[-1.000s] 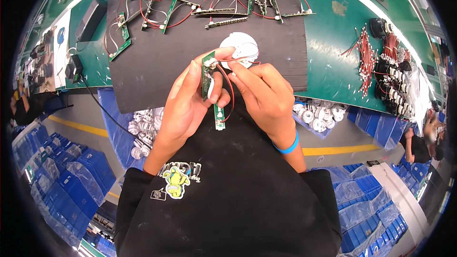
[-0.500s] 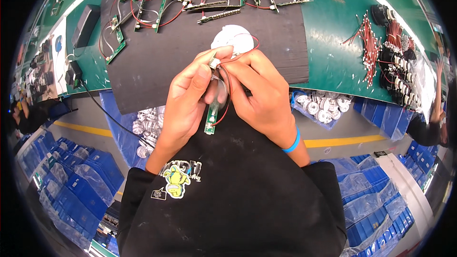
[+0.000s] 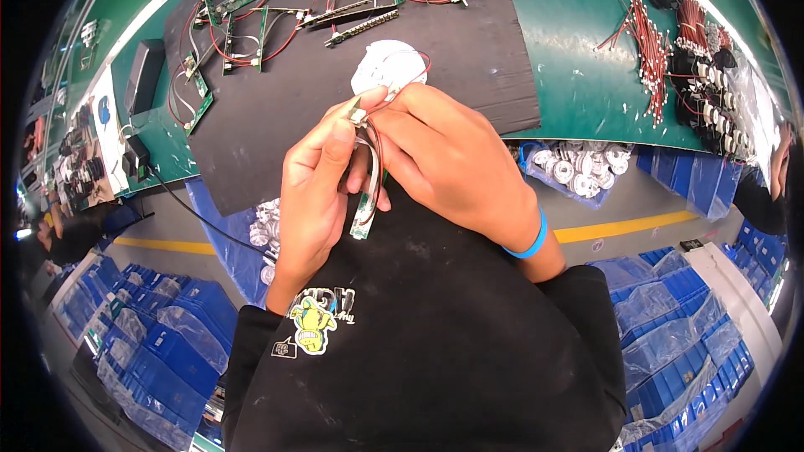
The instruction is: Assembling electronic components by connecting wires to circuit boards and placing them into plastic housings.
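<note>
My left hand (image 3: 314, 180) is closed around a narrow green circuit board (image 3: 362, 224), held upright above the near edge of the black mat. At the board's upper end a small white connector (image 3: 358, 116) shows between my two hands. My right hand (image 3: 461, 163) pinches at that connector, its fingertips on thin red and black wires (image 3: 378, 146); what exactly lies between them is partly hidden. Just beyond my fingers a round white plastic disc (image 3: 373, 67) rests on the mat, a thin red wire curving from it toward my right hand.
Several wired circuit boards (image 3: 360, 27) lie along the far side of the black mat (image 3: 276, 109). Bundles of red wires (image 3: 646, 59) and black-and-white round parts (image 3: 712, 100) sit at the right. Below the table edge are bags of white round parts (image 3: 578, 169) and stacked blue bins (image 3: 180, 318).
The view has shifted a little, so table and mat sit differently in the picture. My right hand has turned slightly, its back now showing more; both hands keep their hold.
</note>
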### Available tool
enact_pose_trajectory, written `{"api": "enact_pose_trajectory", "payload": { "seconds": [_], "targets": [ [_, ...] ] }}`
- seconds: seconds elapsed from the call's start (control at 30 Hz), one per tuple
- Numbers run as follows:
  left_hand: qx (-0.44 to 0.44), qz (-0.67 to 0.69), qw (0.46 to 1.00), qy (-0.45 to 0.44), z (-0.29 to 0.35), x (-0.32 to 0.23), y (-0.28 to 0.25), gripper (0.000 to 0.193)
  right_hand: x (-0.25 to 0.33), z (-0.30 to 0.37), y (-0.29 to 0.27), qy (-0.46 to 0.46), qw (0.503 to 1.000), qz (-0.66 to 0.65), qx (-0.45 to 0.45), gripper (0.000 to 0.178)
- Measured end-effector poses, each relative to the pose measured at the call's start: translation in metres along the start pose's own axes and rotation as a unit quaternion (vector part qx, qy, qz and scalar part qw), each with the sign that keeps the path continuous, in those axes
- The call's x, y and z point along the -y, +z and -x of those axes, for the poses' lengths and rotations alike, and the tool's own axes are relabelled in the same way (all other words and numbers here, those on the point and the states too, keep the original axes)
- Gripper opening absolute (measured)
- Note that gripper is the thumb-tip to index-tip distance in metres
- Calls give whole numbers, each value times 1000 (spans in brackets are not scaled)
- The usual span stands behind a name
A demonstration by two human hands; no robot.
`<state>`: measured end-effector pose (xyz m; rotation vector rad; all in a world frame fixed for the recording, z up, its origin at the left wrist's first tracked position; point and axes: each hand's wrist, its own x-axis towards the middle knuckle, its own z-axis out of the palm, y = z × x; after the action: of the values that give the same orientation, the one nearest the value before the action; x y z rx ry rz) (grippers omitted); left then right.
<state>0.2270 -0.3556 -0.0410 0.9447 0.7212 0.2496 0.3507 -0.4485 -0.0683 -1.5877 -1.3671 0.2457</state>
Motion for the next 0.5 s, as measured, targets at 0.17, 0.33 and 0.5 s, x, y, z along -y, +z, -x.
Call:
{"api": "enact_pose_trajectory", "payload": {
  "seconds": [0.17, 0.33, 0.5],
  "targets": [
    [-2, -6, 1000, -7, 0, 0, -1, 43, 1, -5, -6, 14, 999, -7, 42, 13],
    [-9, -13, 1000, 4, 2, 2, 0, 45, 5, -3, 0, 75, 997, -23, -9, 10],
    [-23, -61, 998, -24, 4, 2, -2, 53, -2, 4, 7, 70, 993, -26, -87, 12]
  ]
}}
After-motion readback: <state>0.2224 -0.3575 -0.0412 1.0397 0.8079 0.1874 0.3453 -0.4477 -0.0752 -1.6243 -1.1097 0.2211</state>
